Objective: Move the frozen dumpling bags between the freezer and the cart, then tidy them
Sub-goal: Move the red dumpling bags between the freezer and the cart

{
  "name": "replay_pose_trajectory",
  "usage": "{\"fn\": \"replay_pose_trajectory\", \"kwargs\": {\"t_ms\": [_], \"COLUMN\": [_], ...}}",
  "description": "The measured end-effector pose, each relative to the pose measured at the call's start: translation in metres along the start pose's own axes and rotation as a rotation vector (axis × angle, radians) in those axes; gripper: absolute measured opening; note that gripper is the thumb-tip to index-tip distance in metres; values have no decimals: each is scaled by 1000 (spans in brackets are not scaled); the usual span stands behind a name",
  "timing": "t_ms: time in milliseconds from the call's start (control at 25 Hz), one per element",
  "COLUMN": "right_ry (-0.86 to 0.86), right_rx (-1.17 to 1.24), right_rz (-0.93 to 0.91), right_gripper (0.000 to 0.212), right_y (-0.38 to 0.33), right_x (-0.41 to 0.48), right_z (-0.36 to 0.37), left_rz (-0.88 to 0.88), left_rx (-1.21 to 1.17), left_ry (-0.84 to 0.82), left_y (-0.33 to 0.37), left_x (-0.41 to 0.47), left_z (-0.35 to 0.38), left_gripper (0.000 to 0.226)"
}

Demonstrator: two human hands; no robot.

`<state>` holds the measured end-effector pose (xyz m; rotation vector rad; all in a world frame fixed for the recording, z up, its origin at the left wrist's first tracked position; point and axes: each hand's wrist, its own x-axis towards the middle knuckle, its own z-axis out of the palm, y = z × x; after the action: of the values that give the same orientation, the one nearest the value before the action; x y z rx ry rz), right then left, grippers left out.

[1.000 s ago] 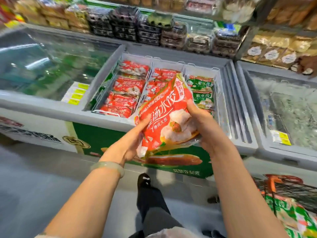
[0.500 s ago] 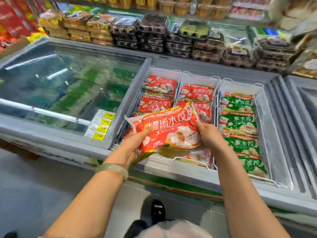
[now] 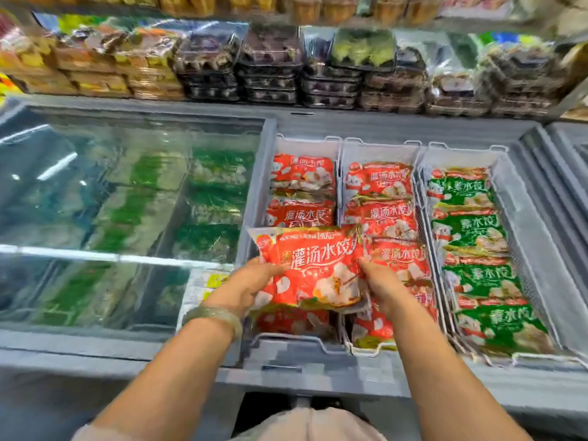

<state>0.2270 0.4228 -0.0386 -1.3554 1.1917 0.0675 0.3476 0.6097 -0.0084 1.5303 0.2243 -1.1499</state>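
Fingers of the left hand (image 3: 254,280) and right hand (image 3: 380,286) grip opposite short edges of a red dumpling bag (image 3: 313,265). Its long axis runs left to right, equally near both hands, over the near end of the left basket (image 3: 307,144) in the open freezer (image 3: 381,125).

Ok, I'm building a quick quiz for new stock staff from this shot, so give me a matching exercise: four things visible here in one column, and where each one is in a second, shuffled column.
Things
1. red dumpling bag
2. green dumpling bags
3. glass lid
4. bracelet

Places
A. lying in the right-hand basket
B. worn round the left wrist
C. covering the left half of the freezer
D. held between the left hand and the right hand

Pairs: 1-D, 2-A, 3-C, 4-B
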Motion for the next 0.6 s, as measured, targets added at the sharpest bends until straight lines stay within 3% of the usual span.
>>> {"fn": "replay_pose_trajectory", "kwargs": {"t_ms": [200,400,600], "right_ry": [125,105,134], "right_rx": [66,245,52], "right_rz": [193,300,299], "right_gripper": [36,25,33], "right_y": [-9,-39,-75], "right_x": [28,84,144], "right_z": [12,16,20], "left_rz": [-117,-200,-117], "left_rx": [140,145,321], "left_ry": [3,61,156], "left_y": [24,49,84], "left_x": [59,101,163], "left_z": [-1,8,20], "left_gripper": [16,10,35]}}
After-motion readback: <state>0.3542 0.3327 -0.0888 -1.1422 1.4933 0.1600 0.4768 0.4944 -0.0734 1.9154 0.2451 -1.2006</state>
